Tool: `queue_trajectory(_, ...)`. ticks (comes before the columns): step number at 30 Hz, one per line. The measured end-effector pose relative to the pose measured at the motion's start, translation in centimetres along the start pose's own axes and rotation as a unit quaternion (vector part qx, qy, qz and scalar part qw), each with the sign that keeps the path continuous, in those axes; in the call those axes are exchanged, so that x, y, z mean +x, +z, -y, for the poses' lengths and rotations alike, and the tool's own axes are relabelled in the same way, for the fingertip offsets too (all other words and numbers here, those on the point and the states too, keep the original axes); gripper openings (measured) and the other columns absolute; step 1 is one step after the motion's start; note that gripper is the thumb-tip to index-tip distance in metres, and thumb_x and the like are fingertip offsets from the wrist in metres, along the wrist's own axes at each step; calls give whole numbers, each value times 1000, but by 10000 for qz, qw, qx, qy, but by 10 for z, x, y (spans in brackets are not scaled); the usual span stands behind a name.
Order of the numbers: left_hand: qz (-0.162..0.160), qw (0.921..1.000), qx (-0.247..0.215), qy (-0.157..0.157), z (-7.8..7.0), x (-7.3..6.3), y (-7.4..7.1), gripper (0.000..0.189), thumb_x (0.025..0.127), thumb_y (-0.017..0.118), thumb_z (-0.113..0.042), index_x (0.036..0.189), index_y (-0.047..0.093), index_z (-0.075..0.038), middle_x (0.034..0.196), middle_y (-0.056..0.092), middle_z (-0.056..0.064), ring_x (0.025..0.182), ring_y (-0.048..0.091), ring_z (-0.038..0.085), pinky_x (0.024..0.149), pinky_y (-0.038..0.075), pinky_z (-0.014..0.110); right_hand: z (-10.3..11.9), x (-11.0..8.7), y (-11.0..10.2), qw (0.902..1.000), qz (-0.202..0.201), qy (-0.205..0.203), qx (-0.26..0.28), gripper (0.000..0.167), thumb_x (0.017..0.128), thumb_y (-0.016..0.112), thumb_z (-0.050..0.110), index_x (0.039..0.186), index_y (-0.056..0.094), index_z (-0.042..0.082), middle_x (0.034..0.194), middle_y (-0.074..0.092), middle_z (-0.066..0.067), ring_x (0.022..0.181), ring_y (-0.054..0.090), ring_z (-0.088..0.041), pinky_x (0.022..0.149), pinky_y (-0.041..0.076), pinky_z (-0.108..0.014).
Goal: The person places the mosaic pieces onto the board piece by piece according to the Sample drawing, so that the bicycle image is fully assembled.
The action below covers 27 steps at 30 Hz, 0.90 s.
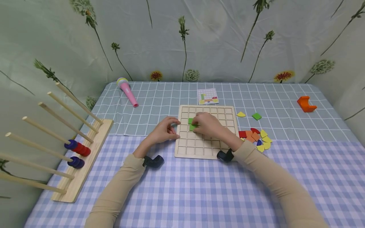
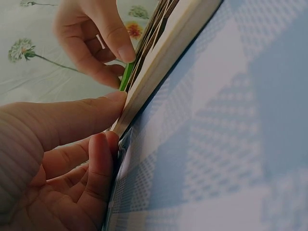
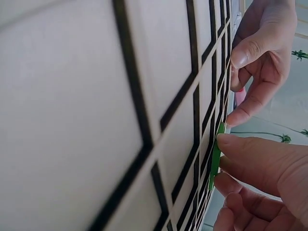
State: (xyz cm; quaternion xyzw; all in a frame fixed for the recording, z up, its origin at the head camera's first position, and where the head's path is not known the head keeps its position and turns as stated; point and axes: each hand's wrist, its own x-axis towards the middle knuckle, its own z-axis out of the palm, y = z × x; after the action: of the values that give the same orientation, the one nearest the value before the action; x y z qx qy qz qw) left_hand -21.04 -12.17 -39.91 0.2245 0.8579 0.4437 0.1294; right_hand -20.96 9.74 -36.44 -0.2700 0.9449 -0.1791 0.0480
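A wooden grid board [image 1: 205, 152] lies in front of me, with green square tiles at its upper left. My left hand [image 1: 164, 130] holds the board's left edge; in the left wrist view the thumb [image 2: 91, 118] is on the edge and curled fingers are against its side. Over the grid, my right hand [image 1: 209, 124] pinches a green square tile [image 1: 192, 127] between thumb and fingers. Another green tile [image 1: 190, 121] lies just above it, partly behind the fingers. In the right wrist view, green [image 3: 216, 156] shows under the right thumb, close to the grid.
Right of the board are loose yellow, orange, red and blue pieces [image 1: 255, 136], and a single green tile [image 1: 257, 116]. A pattern card [image 1: 207, 96] lies behind the board. Farther out are a pink toy microphone [image 1: 129, 92], a pegged wooden stand [image 1: 82, 167] with rings and an orange block [image 1: 306, 104].
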Motion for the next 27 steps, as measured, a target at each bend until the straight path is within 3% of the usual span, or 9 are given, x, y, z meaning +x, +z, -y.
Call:
queue_trajectory(9,42,10000,45,11,-2,-1,1,52,76,74,-3,123,54,4,135,42,20,75,59,10,65,48,11,0,3,3,9999,-40,-156,-57,18,81,71,17,96,73,7,92,67,-7,81,59,-17,69,50,-29)
queue_trajectory(19,4,10000,9,-10,0,1,0,52,76,74,-3,123,54,4,136,42,19,76,59,11,65,48,11,-1,-3,-7,9999,-79,-5,110,21,83,69,15,102,72,7,98,68,-7,87,62,-19,73,53,-32)
queue_trajectory(27,-12,10000,-8,3,1,1,0,52,75,74,-3,122,54,4,135,43,20,74,59,10,65,48,11,-8,-14,-21,9992,-114,378,18,25,85,66,18,106,70,5,101,67,-9,91,62,-22,74,52,-34)
